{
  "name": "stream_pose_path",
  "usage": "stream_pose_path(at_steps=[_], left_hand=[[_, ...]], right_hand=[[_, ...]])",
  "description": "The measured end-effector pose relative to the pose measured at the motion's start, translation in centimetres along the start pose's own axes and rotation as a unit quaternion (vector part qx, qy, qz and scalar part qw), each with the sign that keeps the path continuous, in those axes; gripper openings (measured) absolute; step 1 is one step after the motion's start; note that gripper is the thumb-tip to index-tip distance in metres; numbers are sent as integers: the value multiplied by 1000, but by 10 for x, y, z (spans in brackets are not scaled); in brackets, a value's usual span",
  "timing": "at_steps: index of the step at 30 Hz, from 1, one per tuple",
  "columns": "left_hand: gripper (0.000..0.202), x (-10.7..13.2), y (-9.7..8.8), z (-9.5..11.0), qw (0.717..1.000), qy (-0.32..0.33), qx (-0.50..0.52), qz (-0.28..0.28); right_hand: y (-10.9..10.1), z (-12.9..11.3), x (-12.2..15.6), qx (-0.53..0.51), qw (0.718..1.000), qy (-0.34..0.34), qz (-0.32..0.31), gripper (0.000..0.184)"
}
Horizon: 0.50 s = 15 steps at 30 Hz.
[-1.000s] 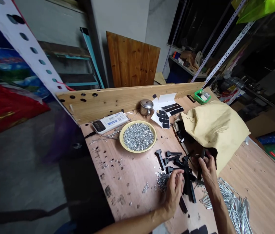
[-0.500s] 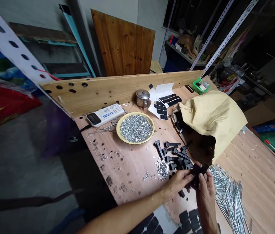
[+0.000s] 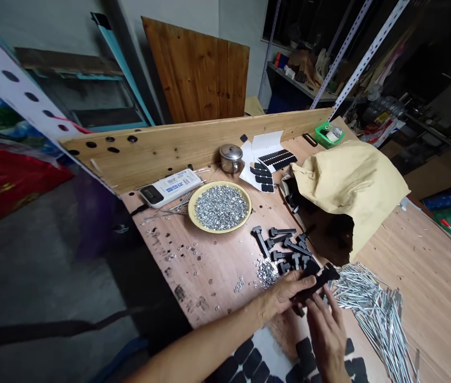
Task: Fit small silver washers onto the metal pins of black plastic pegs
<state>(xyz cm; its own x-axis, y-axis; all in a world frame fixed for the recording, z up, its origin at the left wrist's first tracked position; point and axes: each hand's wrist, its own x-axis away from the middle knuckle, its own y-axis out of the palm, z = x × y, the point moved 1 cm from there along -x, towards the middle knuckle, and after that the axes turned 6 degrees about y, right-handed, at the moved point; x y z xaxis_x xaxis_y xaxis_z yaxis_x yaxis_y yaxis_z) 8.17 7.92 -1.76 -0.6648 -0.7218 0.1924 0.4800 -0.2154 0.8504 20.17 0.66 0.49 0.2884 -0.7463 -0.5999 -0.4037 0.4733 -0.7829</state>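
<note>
- Grey concrete floor [image 3: 37, 266], in dim light
- Grey wall [image 3: 57, 32] behind
- Wooden panel [image 3: 195, 69] leaning against the wall
- Teal frame [image 3: 123, 69] propped beside it
- Slotted steel shelving [image 3: 365, 48] at right, with a cluttered shelf [image 3: 301, 88]
- Red cloth [image 3: 5, 186] on the floor at left
- Darkness at far right
</note>
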Motion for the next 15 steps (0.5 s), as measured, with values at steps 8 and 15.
stream_pose_path(at_steps=[8,15], left_hand=[[41,1,2,-6,936,162,-304,68],[32,3,1,5,931,193,-294,100]], right_hand=[[7,2,3,71,993,54,-77,20],[-3,13,2,40,957,272,-96,26]])
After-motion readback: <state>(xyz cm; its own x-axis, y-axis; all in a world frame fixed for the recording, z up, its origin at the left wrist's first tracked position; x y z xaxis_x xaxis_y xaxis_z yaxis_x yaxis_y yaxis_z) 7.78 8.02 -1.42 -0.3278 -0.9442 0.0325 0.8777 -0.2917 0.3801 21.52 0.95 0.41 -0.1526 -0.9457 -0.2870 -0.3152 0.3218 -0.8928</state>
